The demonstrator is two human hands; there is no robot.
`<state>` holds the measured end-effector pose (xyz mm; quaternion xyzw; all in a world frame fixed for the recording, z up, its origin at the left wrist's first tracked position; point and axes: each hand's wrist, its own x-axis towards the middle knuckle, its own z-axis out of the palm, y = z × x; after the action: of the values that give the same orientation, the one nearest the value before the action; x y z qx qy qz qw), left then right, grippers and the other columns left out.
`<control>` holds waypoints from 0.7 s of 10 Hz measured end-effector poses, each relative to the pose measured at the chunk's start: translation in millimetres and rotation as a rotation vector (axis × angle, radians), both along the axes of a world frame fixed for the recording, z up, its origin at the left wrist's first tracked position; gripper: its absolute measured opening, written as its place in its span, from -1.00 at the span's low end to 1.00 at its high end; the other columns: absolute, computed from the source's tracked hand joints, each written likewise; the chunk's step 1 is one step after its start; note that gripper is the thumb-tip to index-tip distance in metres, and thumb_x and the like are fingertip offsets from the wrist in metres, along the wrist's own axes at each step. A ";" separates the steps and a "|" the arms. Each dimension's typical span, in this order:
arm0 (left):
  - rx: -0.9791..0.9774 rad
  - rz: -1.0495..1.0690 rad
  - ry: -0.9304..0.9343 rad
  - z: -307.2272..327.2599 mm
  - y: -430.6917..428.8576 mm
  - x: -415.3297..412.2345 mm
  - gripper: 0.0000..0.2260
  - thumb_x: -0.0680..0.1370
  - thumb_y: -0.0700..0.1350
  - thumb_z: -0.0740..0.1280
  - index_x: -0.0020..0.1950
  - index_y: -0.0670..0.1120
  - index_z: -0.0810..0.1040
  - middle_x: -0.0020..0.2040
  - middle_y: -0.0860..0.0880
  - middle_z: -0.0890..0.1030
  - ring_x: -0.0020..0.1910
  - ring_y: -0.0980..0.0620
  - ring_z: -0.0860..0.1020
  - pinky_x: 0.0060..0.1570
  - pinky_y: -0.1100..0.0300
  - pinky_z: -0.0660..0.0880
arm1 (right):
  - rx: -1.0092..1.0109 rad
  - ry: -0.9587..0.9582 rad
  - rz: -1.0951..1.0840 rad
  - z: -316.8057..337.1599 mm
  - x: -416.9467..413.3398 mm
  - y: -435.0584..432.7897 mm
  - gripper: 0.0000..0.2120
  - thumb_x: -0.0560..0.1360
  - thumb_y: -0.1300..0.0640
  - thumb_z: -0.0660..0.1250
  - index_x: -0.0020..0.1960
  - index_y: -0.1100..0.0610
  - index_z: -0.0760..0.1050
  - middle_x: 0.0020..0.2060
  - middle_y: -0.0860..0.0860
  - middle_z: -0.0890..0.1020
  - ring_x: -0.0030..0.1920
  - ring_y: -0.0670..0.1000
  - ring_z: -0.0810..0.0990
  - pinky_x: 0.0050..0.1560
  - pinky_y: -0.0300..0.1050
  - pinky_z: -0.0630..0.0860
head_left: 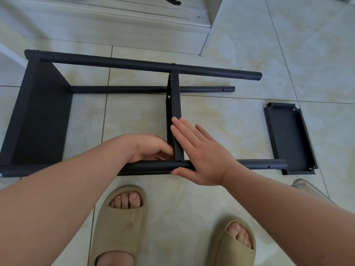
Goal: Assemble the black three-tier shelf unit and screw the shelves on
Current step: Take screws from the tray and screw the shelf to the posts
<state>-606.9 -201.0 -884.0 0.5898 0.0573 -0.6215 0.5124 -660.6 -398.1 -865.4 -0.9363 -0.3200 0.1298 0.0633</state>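
Head view: shelf unit (pixel 134 64) is laid sideways on the floor (pixel 230 121), left hand (pixel 149 148) is curled at the middle shelf (pixel 175 104)'s near left side (grip cannot be told), right hand (pixel 199 154) is pressed flat, fingers straight, on its right face, loose shelf (pixel 288 137) is laid flat at right.

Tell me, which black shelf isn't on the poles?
The loose shelf lying flat on the floor at the far right; the end shelf and middle shelf stand upright between the poles.

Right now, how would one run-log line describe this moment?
left hand: grips middle shelf at near pole | right hand: flat against middle shelf | third shelf: loose on floor
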 end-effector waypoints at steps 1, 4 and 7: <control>0.021 0.013 -0.097 -0.5 -2.2 -0.9 -0.91 0.55 -0.25 0.33 -0.07 -0.17 0.63 -0.26 -0.08 0.68 -0.31 0.04 0.65 -0.32 0.26 0.55 | 0.001 0.001 0.000 0.3 0.0 0.0 -0.07 0.56 -0.42 0.01 0.65 0.20 -0.12 0.64 0.08 -0.16 0.63 0.06 -0.22 0.59 0.18 0.03; 0.005 0.006 0.053 1.8 0.9 0.0 -0.80 0.55 -0.26 0.28 -0.15 -0.15 0.69 -0.19 -0.13 0.68 -0.24 -0.03 0.65 -0.17 0.17 0.55 | -0.005 0.009 0.000 0.8 0.1 0.3 -0.06 0.55 -0.43 0.00 0.65 0.19 -0.13 0.64 0.07 -0.17 0.63 0.05 -0.23 0.60 0.16 0.00; 0.050 -0.002 -0.097 1.3 -2.1 -1.0 -0.85 0.54 -0.29 0.32 -0.16 -0.15 0.67 -0.30 -0.10 0.67 -0.35 0.03 0.64 -0.36 0.29 0.53 | -0.001 0.003 -0.004 0.8 -0.1 0.6 -0.06 0.55 -0.44 0.00 0.65 0.20 -0.11 0.64 0.07 -0.15 0.63 0.06 -0.21 0.60 0.16 0.02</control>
<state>-607.8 -203.1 -882.7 0.6319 0.0474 -0.5911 0.4991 -660.7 -397.5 -864.6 -0.9368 -0.3181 0.1312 0.0634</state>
